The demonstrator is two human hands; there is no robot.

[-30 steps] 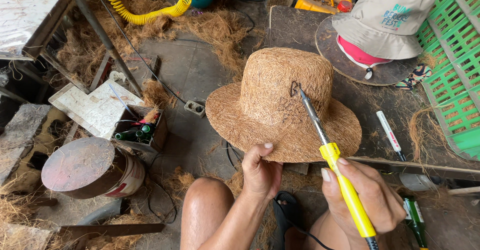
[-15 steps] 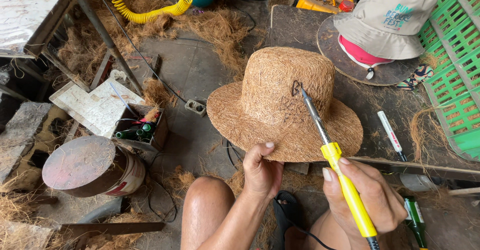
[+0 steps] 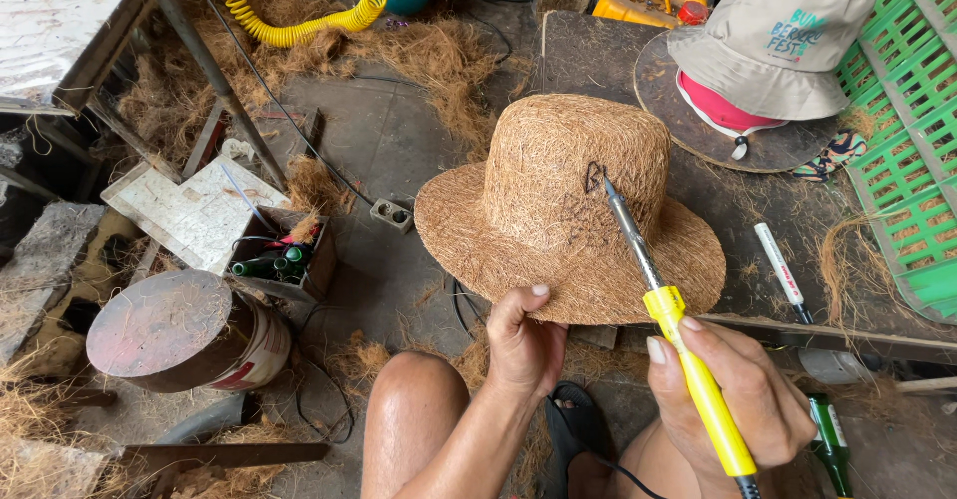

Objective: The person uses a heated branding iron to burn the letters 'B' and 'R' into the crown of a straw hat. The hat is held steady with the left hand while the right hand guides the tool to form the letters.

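A brown fibre hat (image 3: 558, 210) rests in front of me with its brim toward my knees. My left hand (image 3: 523, 344) pinches the near edge of the brim, thumb on top. My right hand (image 3: 743, 399) is closed around the yellow handle of a soldering iron (image 3: 663, 305). Its metal tip touches the side of the hat's crown, where a dark burnt mark shows.
A beige bucket hat (image 3: 773, 45) sits on a round board at the back right, beside a green plastic crate (image 3: 912, 150). A white marker (image 3: 781, 270) lies right of the fibre hat. A lidded tin (image 3: 184, 334), a box of bottles (image 3: 279, 260) and a yellow coiled hose (image 3: 289, 20) are on the left.
The iron's tip has crept slightly along the crown. Both hands keep their grips and the hat has barely moved.
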